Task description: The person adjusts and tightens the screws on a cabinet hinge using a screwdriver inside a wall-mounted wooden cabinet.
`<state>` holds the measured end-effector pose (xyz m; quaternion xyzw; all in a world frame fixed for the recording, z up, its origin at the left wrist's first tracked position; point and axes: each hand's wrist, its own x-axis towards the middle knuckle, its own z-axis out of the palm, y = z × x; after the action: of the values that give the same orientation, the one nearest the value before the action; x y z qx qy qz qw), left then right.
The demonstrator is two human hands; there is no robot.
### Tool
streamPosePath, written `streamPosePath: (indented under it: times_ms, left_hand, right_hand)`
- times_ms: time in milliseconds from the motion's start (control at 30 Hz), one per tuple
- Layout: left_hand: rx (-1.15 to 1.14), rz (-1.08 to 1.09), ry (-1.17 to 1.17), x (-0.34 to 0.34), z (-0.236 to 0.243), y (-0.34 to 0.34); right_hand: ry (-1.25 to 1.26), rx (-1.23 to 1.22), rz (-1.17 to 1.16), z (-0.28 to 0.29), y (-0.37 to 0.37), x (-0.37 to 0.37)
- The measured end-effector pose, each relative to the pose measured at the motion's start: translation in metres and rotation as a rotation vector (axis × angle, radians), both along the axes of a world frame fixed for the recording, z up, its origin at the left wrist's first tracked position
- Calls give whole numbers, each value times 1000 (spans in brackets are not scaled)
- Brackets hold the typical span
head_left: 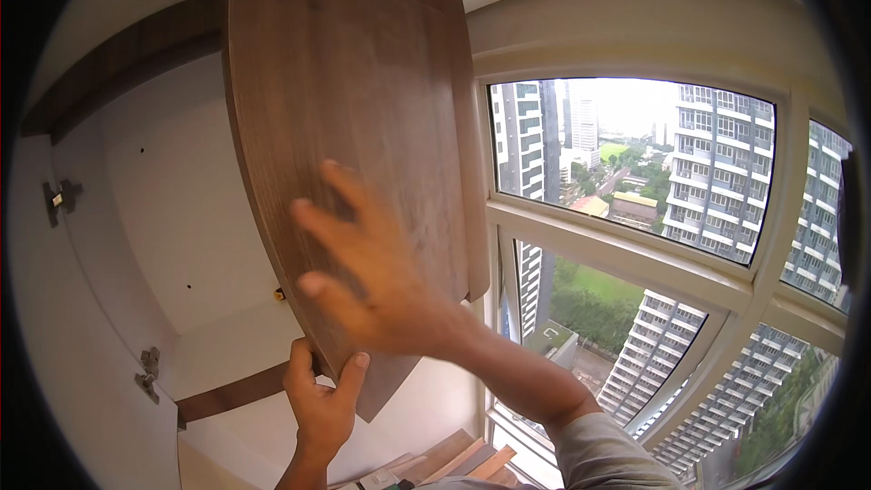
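Observation:
A brown wood-grain cabinet door [363, 100] stands tall in front of me, tilted a little and partly across the white cabinet interior [181, 209]. My left hand [322, 404] grips its lower left corner, thumb on the front face and fingers round the edge. My right hand [376, 281] reaches in from the right with fingers spread, over the front of the door. It looks slightly blurred, and I cannot tell whether it touches the surface. Nothing shows in it.
Two metal hinges, an upper hinge [60, 200] and a lower hinge [148, 375], sit on the white side panel at left. Another brown panel [467, 172] is behind the door's right edge. Large windows [626, 218] fill the right side. Wooden boards [454, 458] lie below.

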<state>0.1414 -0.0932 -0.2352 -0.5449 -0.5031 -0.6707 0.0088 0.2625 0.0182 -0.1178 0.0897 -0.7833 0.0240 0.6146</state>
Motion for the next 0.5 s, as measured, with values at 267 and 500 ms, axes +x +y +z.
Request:
streamPosePath:
  times_ms: [267,500]
  left_hand:
    - [46,123,-150,-14,3,5]
    - [-24,252,-168,-40,4,14]
  right_hand:
    - [237,-334,-364,-31,142,40]
    - [140,-463,-514,-60,198,38]
